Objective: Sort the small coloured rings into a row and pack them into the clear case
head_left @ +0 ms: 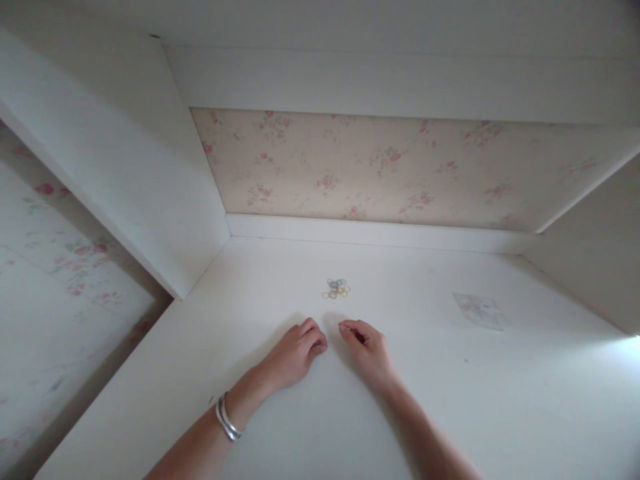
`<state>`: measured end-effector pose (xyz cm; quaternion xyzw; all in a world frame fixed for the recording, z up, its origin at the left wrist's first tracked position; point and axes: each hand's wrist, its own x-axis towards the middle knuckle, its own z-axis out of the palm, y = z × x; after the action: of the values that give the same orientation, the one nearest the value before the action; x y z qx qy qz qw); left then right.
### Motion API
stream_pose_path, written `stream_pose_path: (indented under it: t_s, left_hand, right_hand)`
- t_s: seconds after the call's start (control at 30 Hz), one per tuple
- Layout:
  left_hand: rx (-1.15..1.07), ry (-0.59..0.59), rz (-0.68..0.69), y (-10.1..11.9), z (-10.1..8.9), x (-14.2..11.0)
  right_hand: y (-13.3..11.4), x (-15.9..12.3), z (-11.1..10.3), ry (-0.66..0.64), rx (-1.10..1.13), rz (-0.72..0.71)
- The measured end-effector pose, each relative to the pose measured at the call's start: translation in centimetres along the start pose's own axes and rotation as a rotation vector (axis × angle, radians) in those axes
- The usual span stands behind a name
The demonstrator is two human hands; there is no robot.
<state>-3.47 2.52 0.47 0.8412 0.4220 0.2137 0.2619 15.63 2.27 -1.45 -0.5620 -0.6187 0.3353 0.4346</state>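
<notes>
A small pile of thin rings [336,289], some yellowish and some grey, lies on the white desk [320,427] just beyond my hands. They look like little elastic bands or hoops; their material is too small to make out. My left hand [302,347] rests near the desktop with its fingers curled together, a bracelet on its wrist. To its right, my right hand [367,348] has thumb and forefinger pinched, pointing toward the left hand. Whether either hand grips something tiny does not show. Both are a little nearer to me than the rings.
A clear plastic bag [480,311] lies flat to the right. White panels [125,140] close in the desk at the left, right and back, with a shelf overhead. Flowered wallpaper [370,170] covers the wall behind. A small dark speck [466,361] marks the desktop below the bag.
</notes>
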Motion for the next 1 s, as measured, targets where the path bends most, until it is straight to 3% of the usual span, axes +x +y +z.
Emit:
stream_pose_path:
  t_s: [0.43, 1.0]
  left_hand:
    - [0.065, -0.024, 0.027, 0.47, -0.39, -0.22]
    - [0.116, 0.000, 0.042, -0.27, 0.49, -0.41]
  right_hand:
    - [0.05, -0.06, 0.02, -0.026, -0.002, -0.003]
    - [-0.15, -0.09, 0.11, -0.046, -0.005, 0.010]
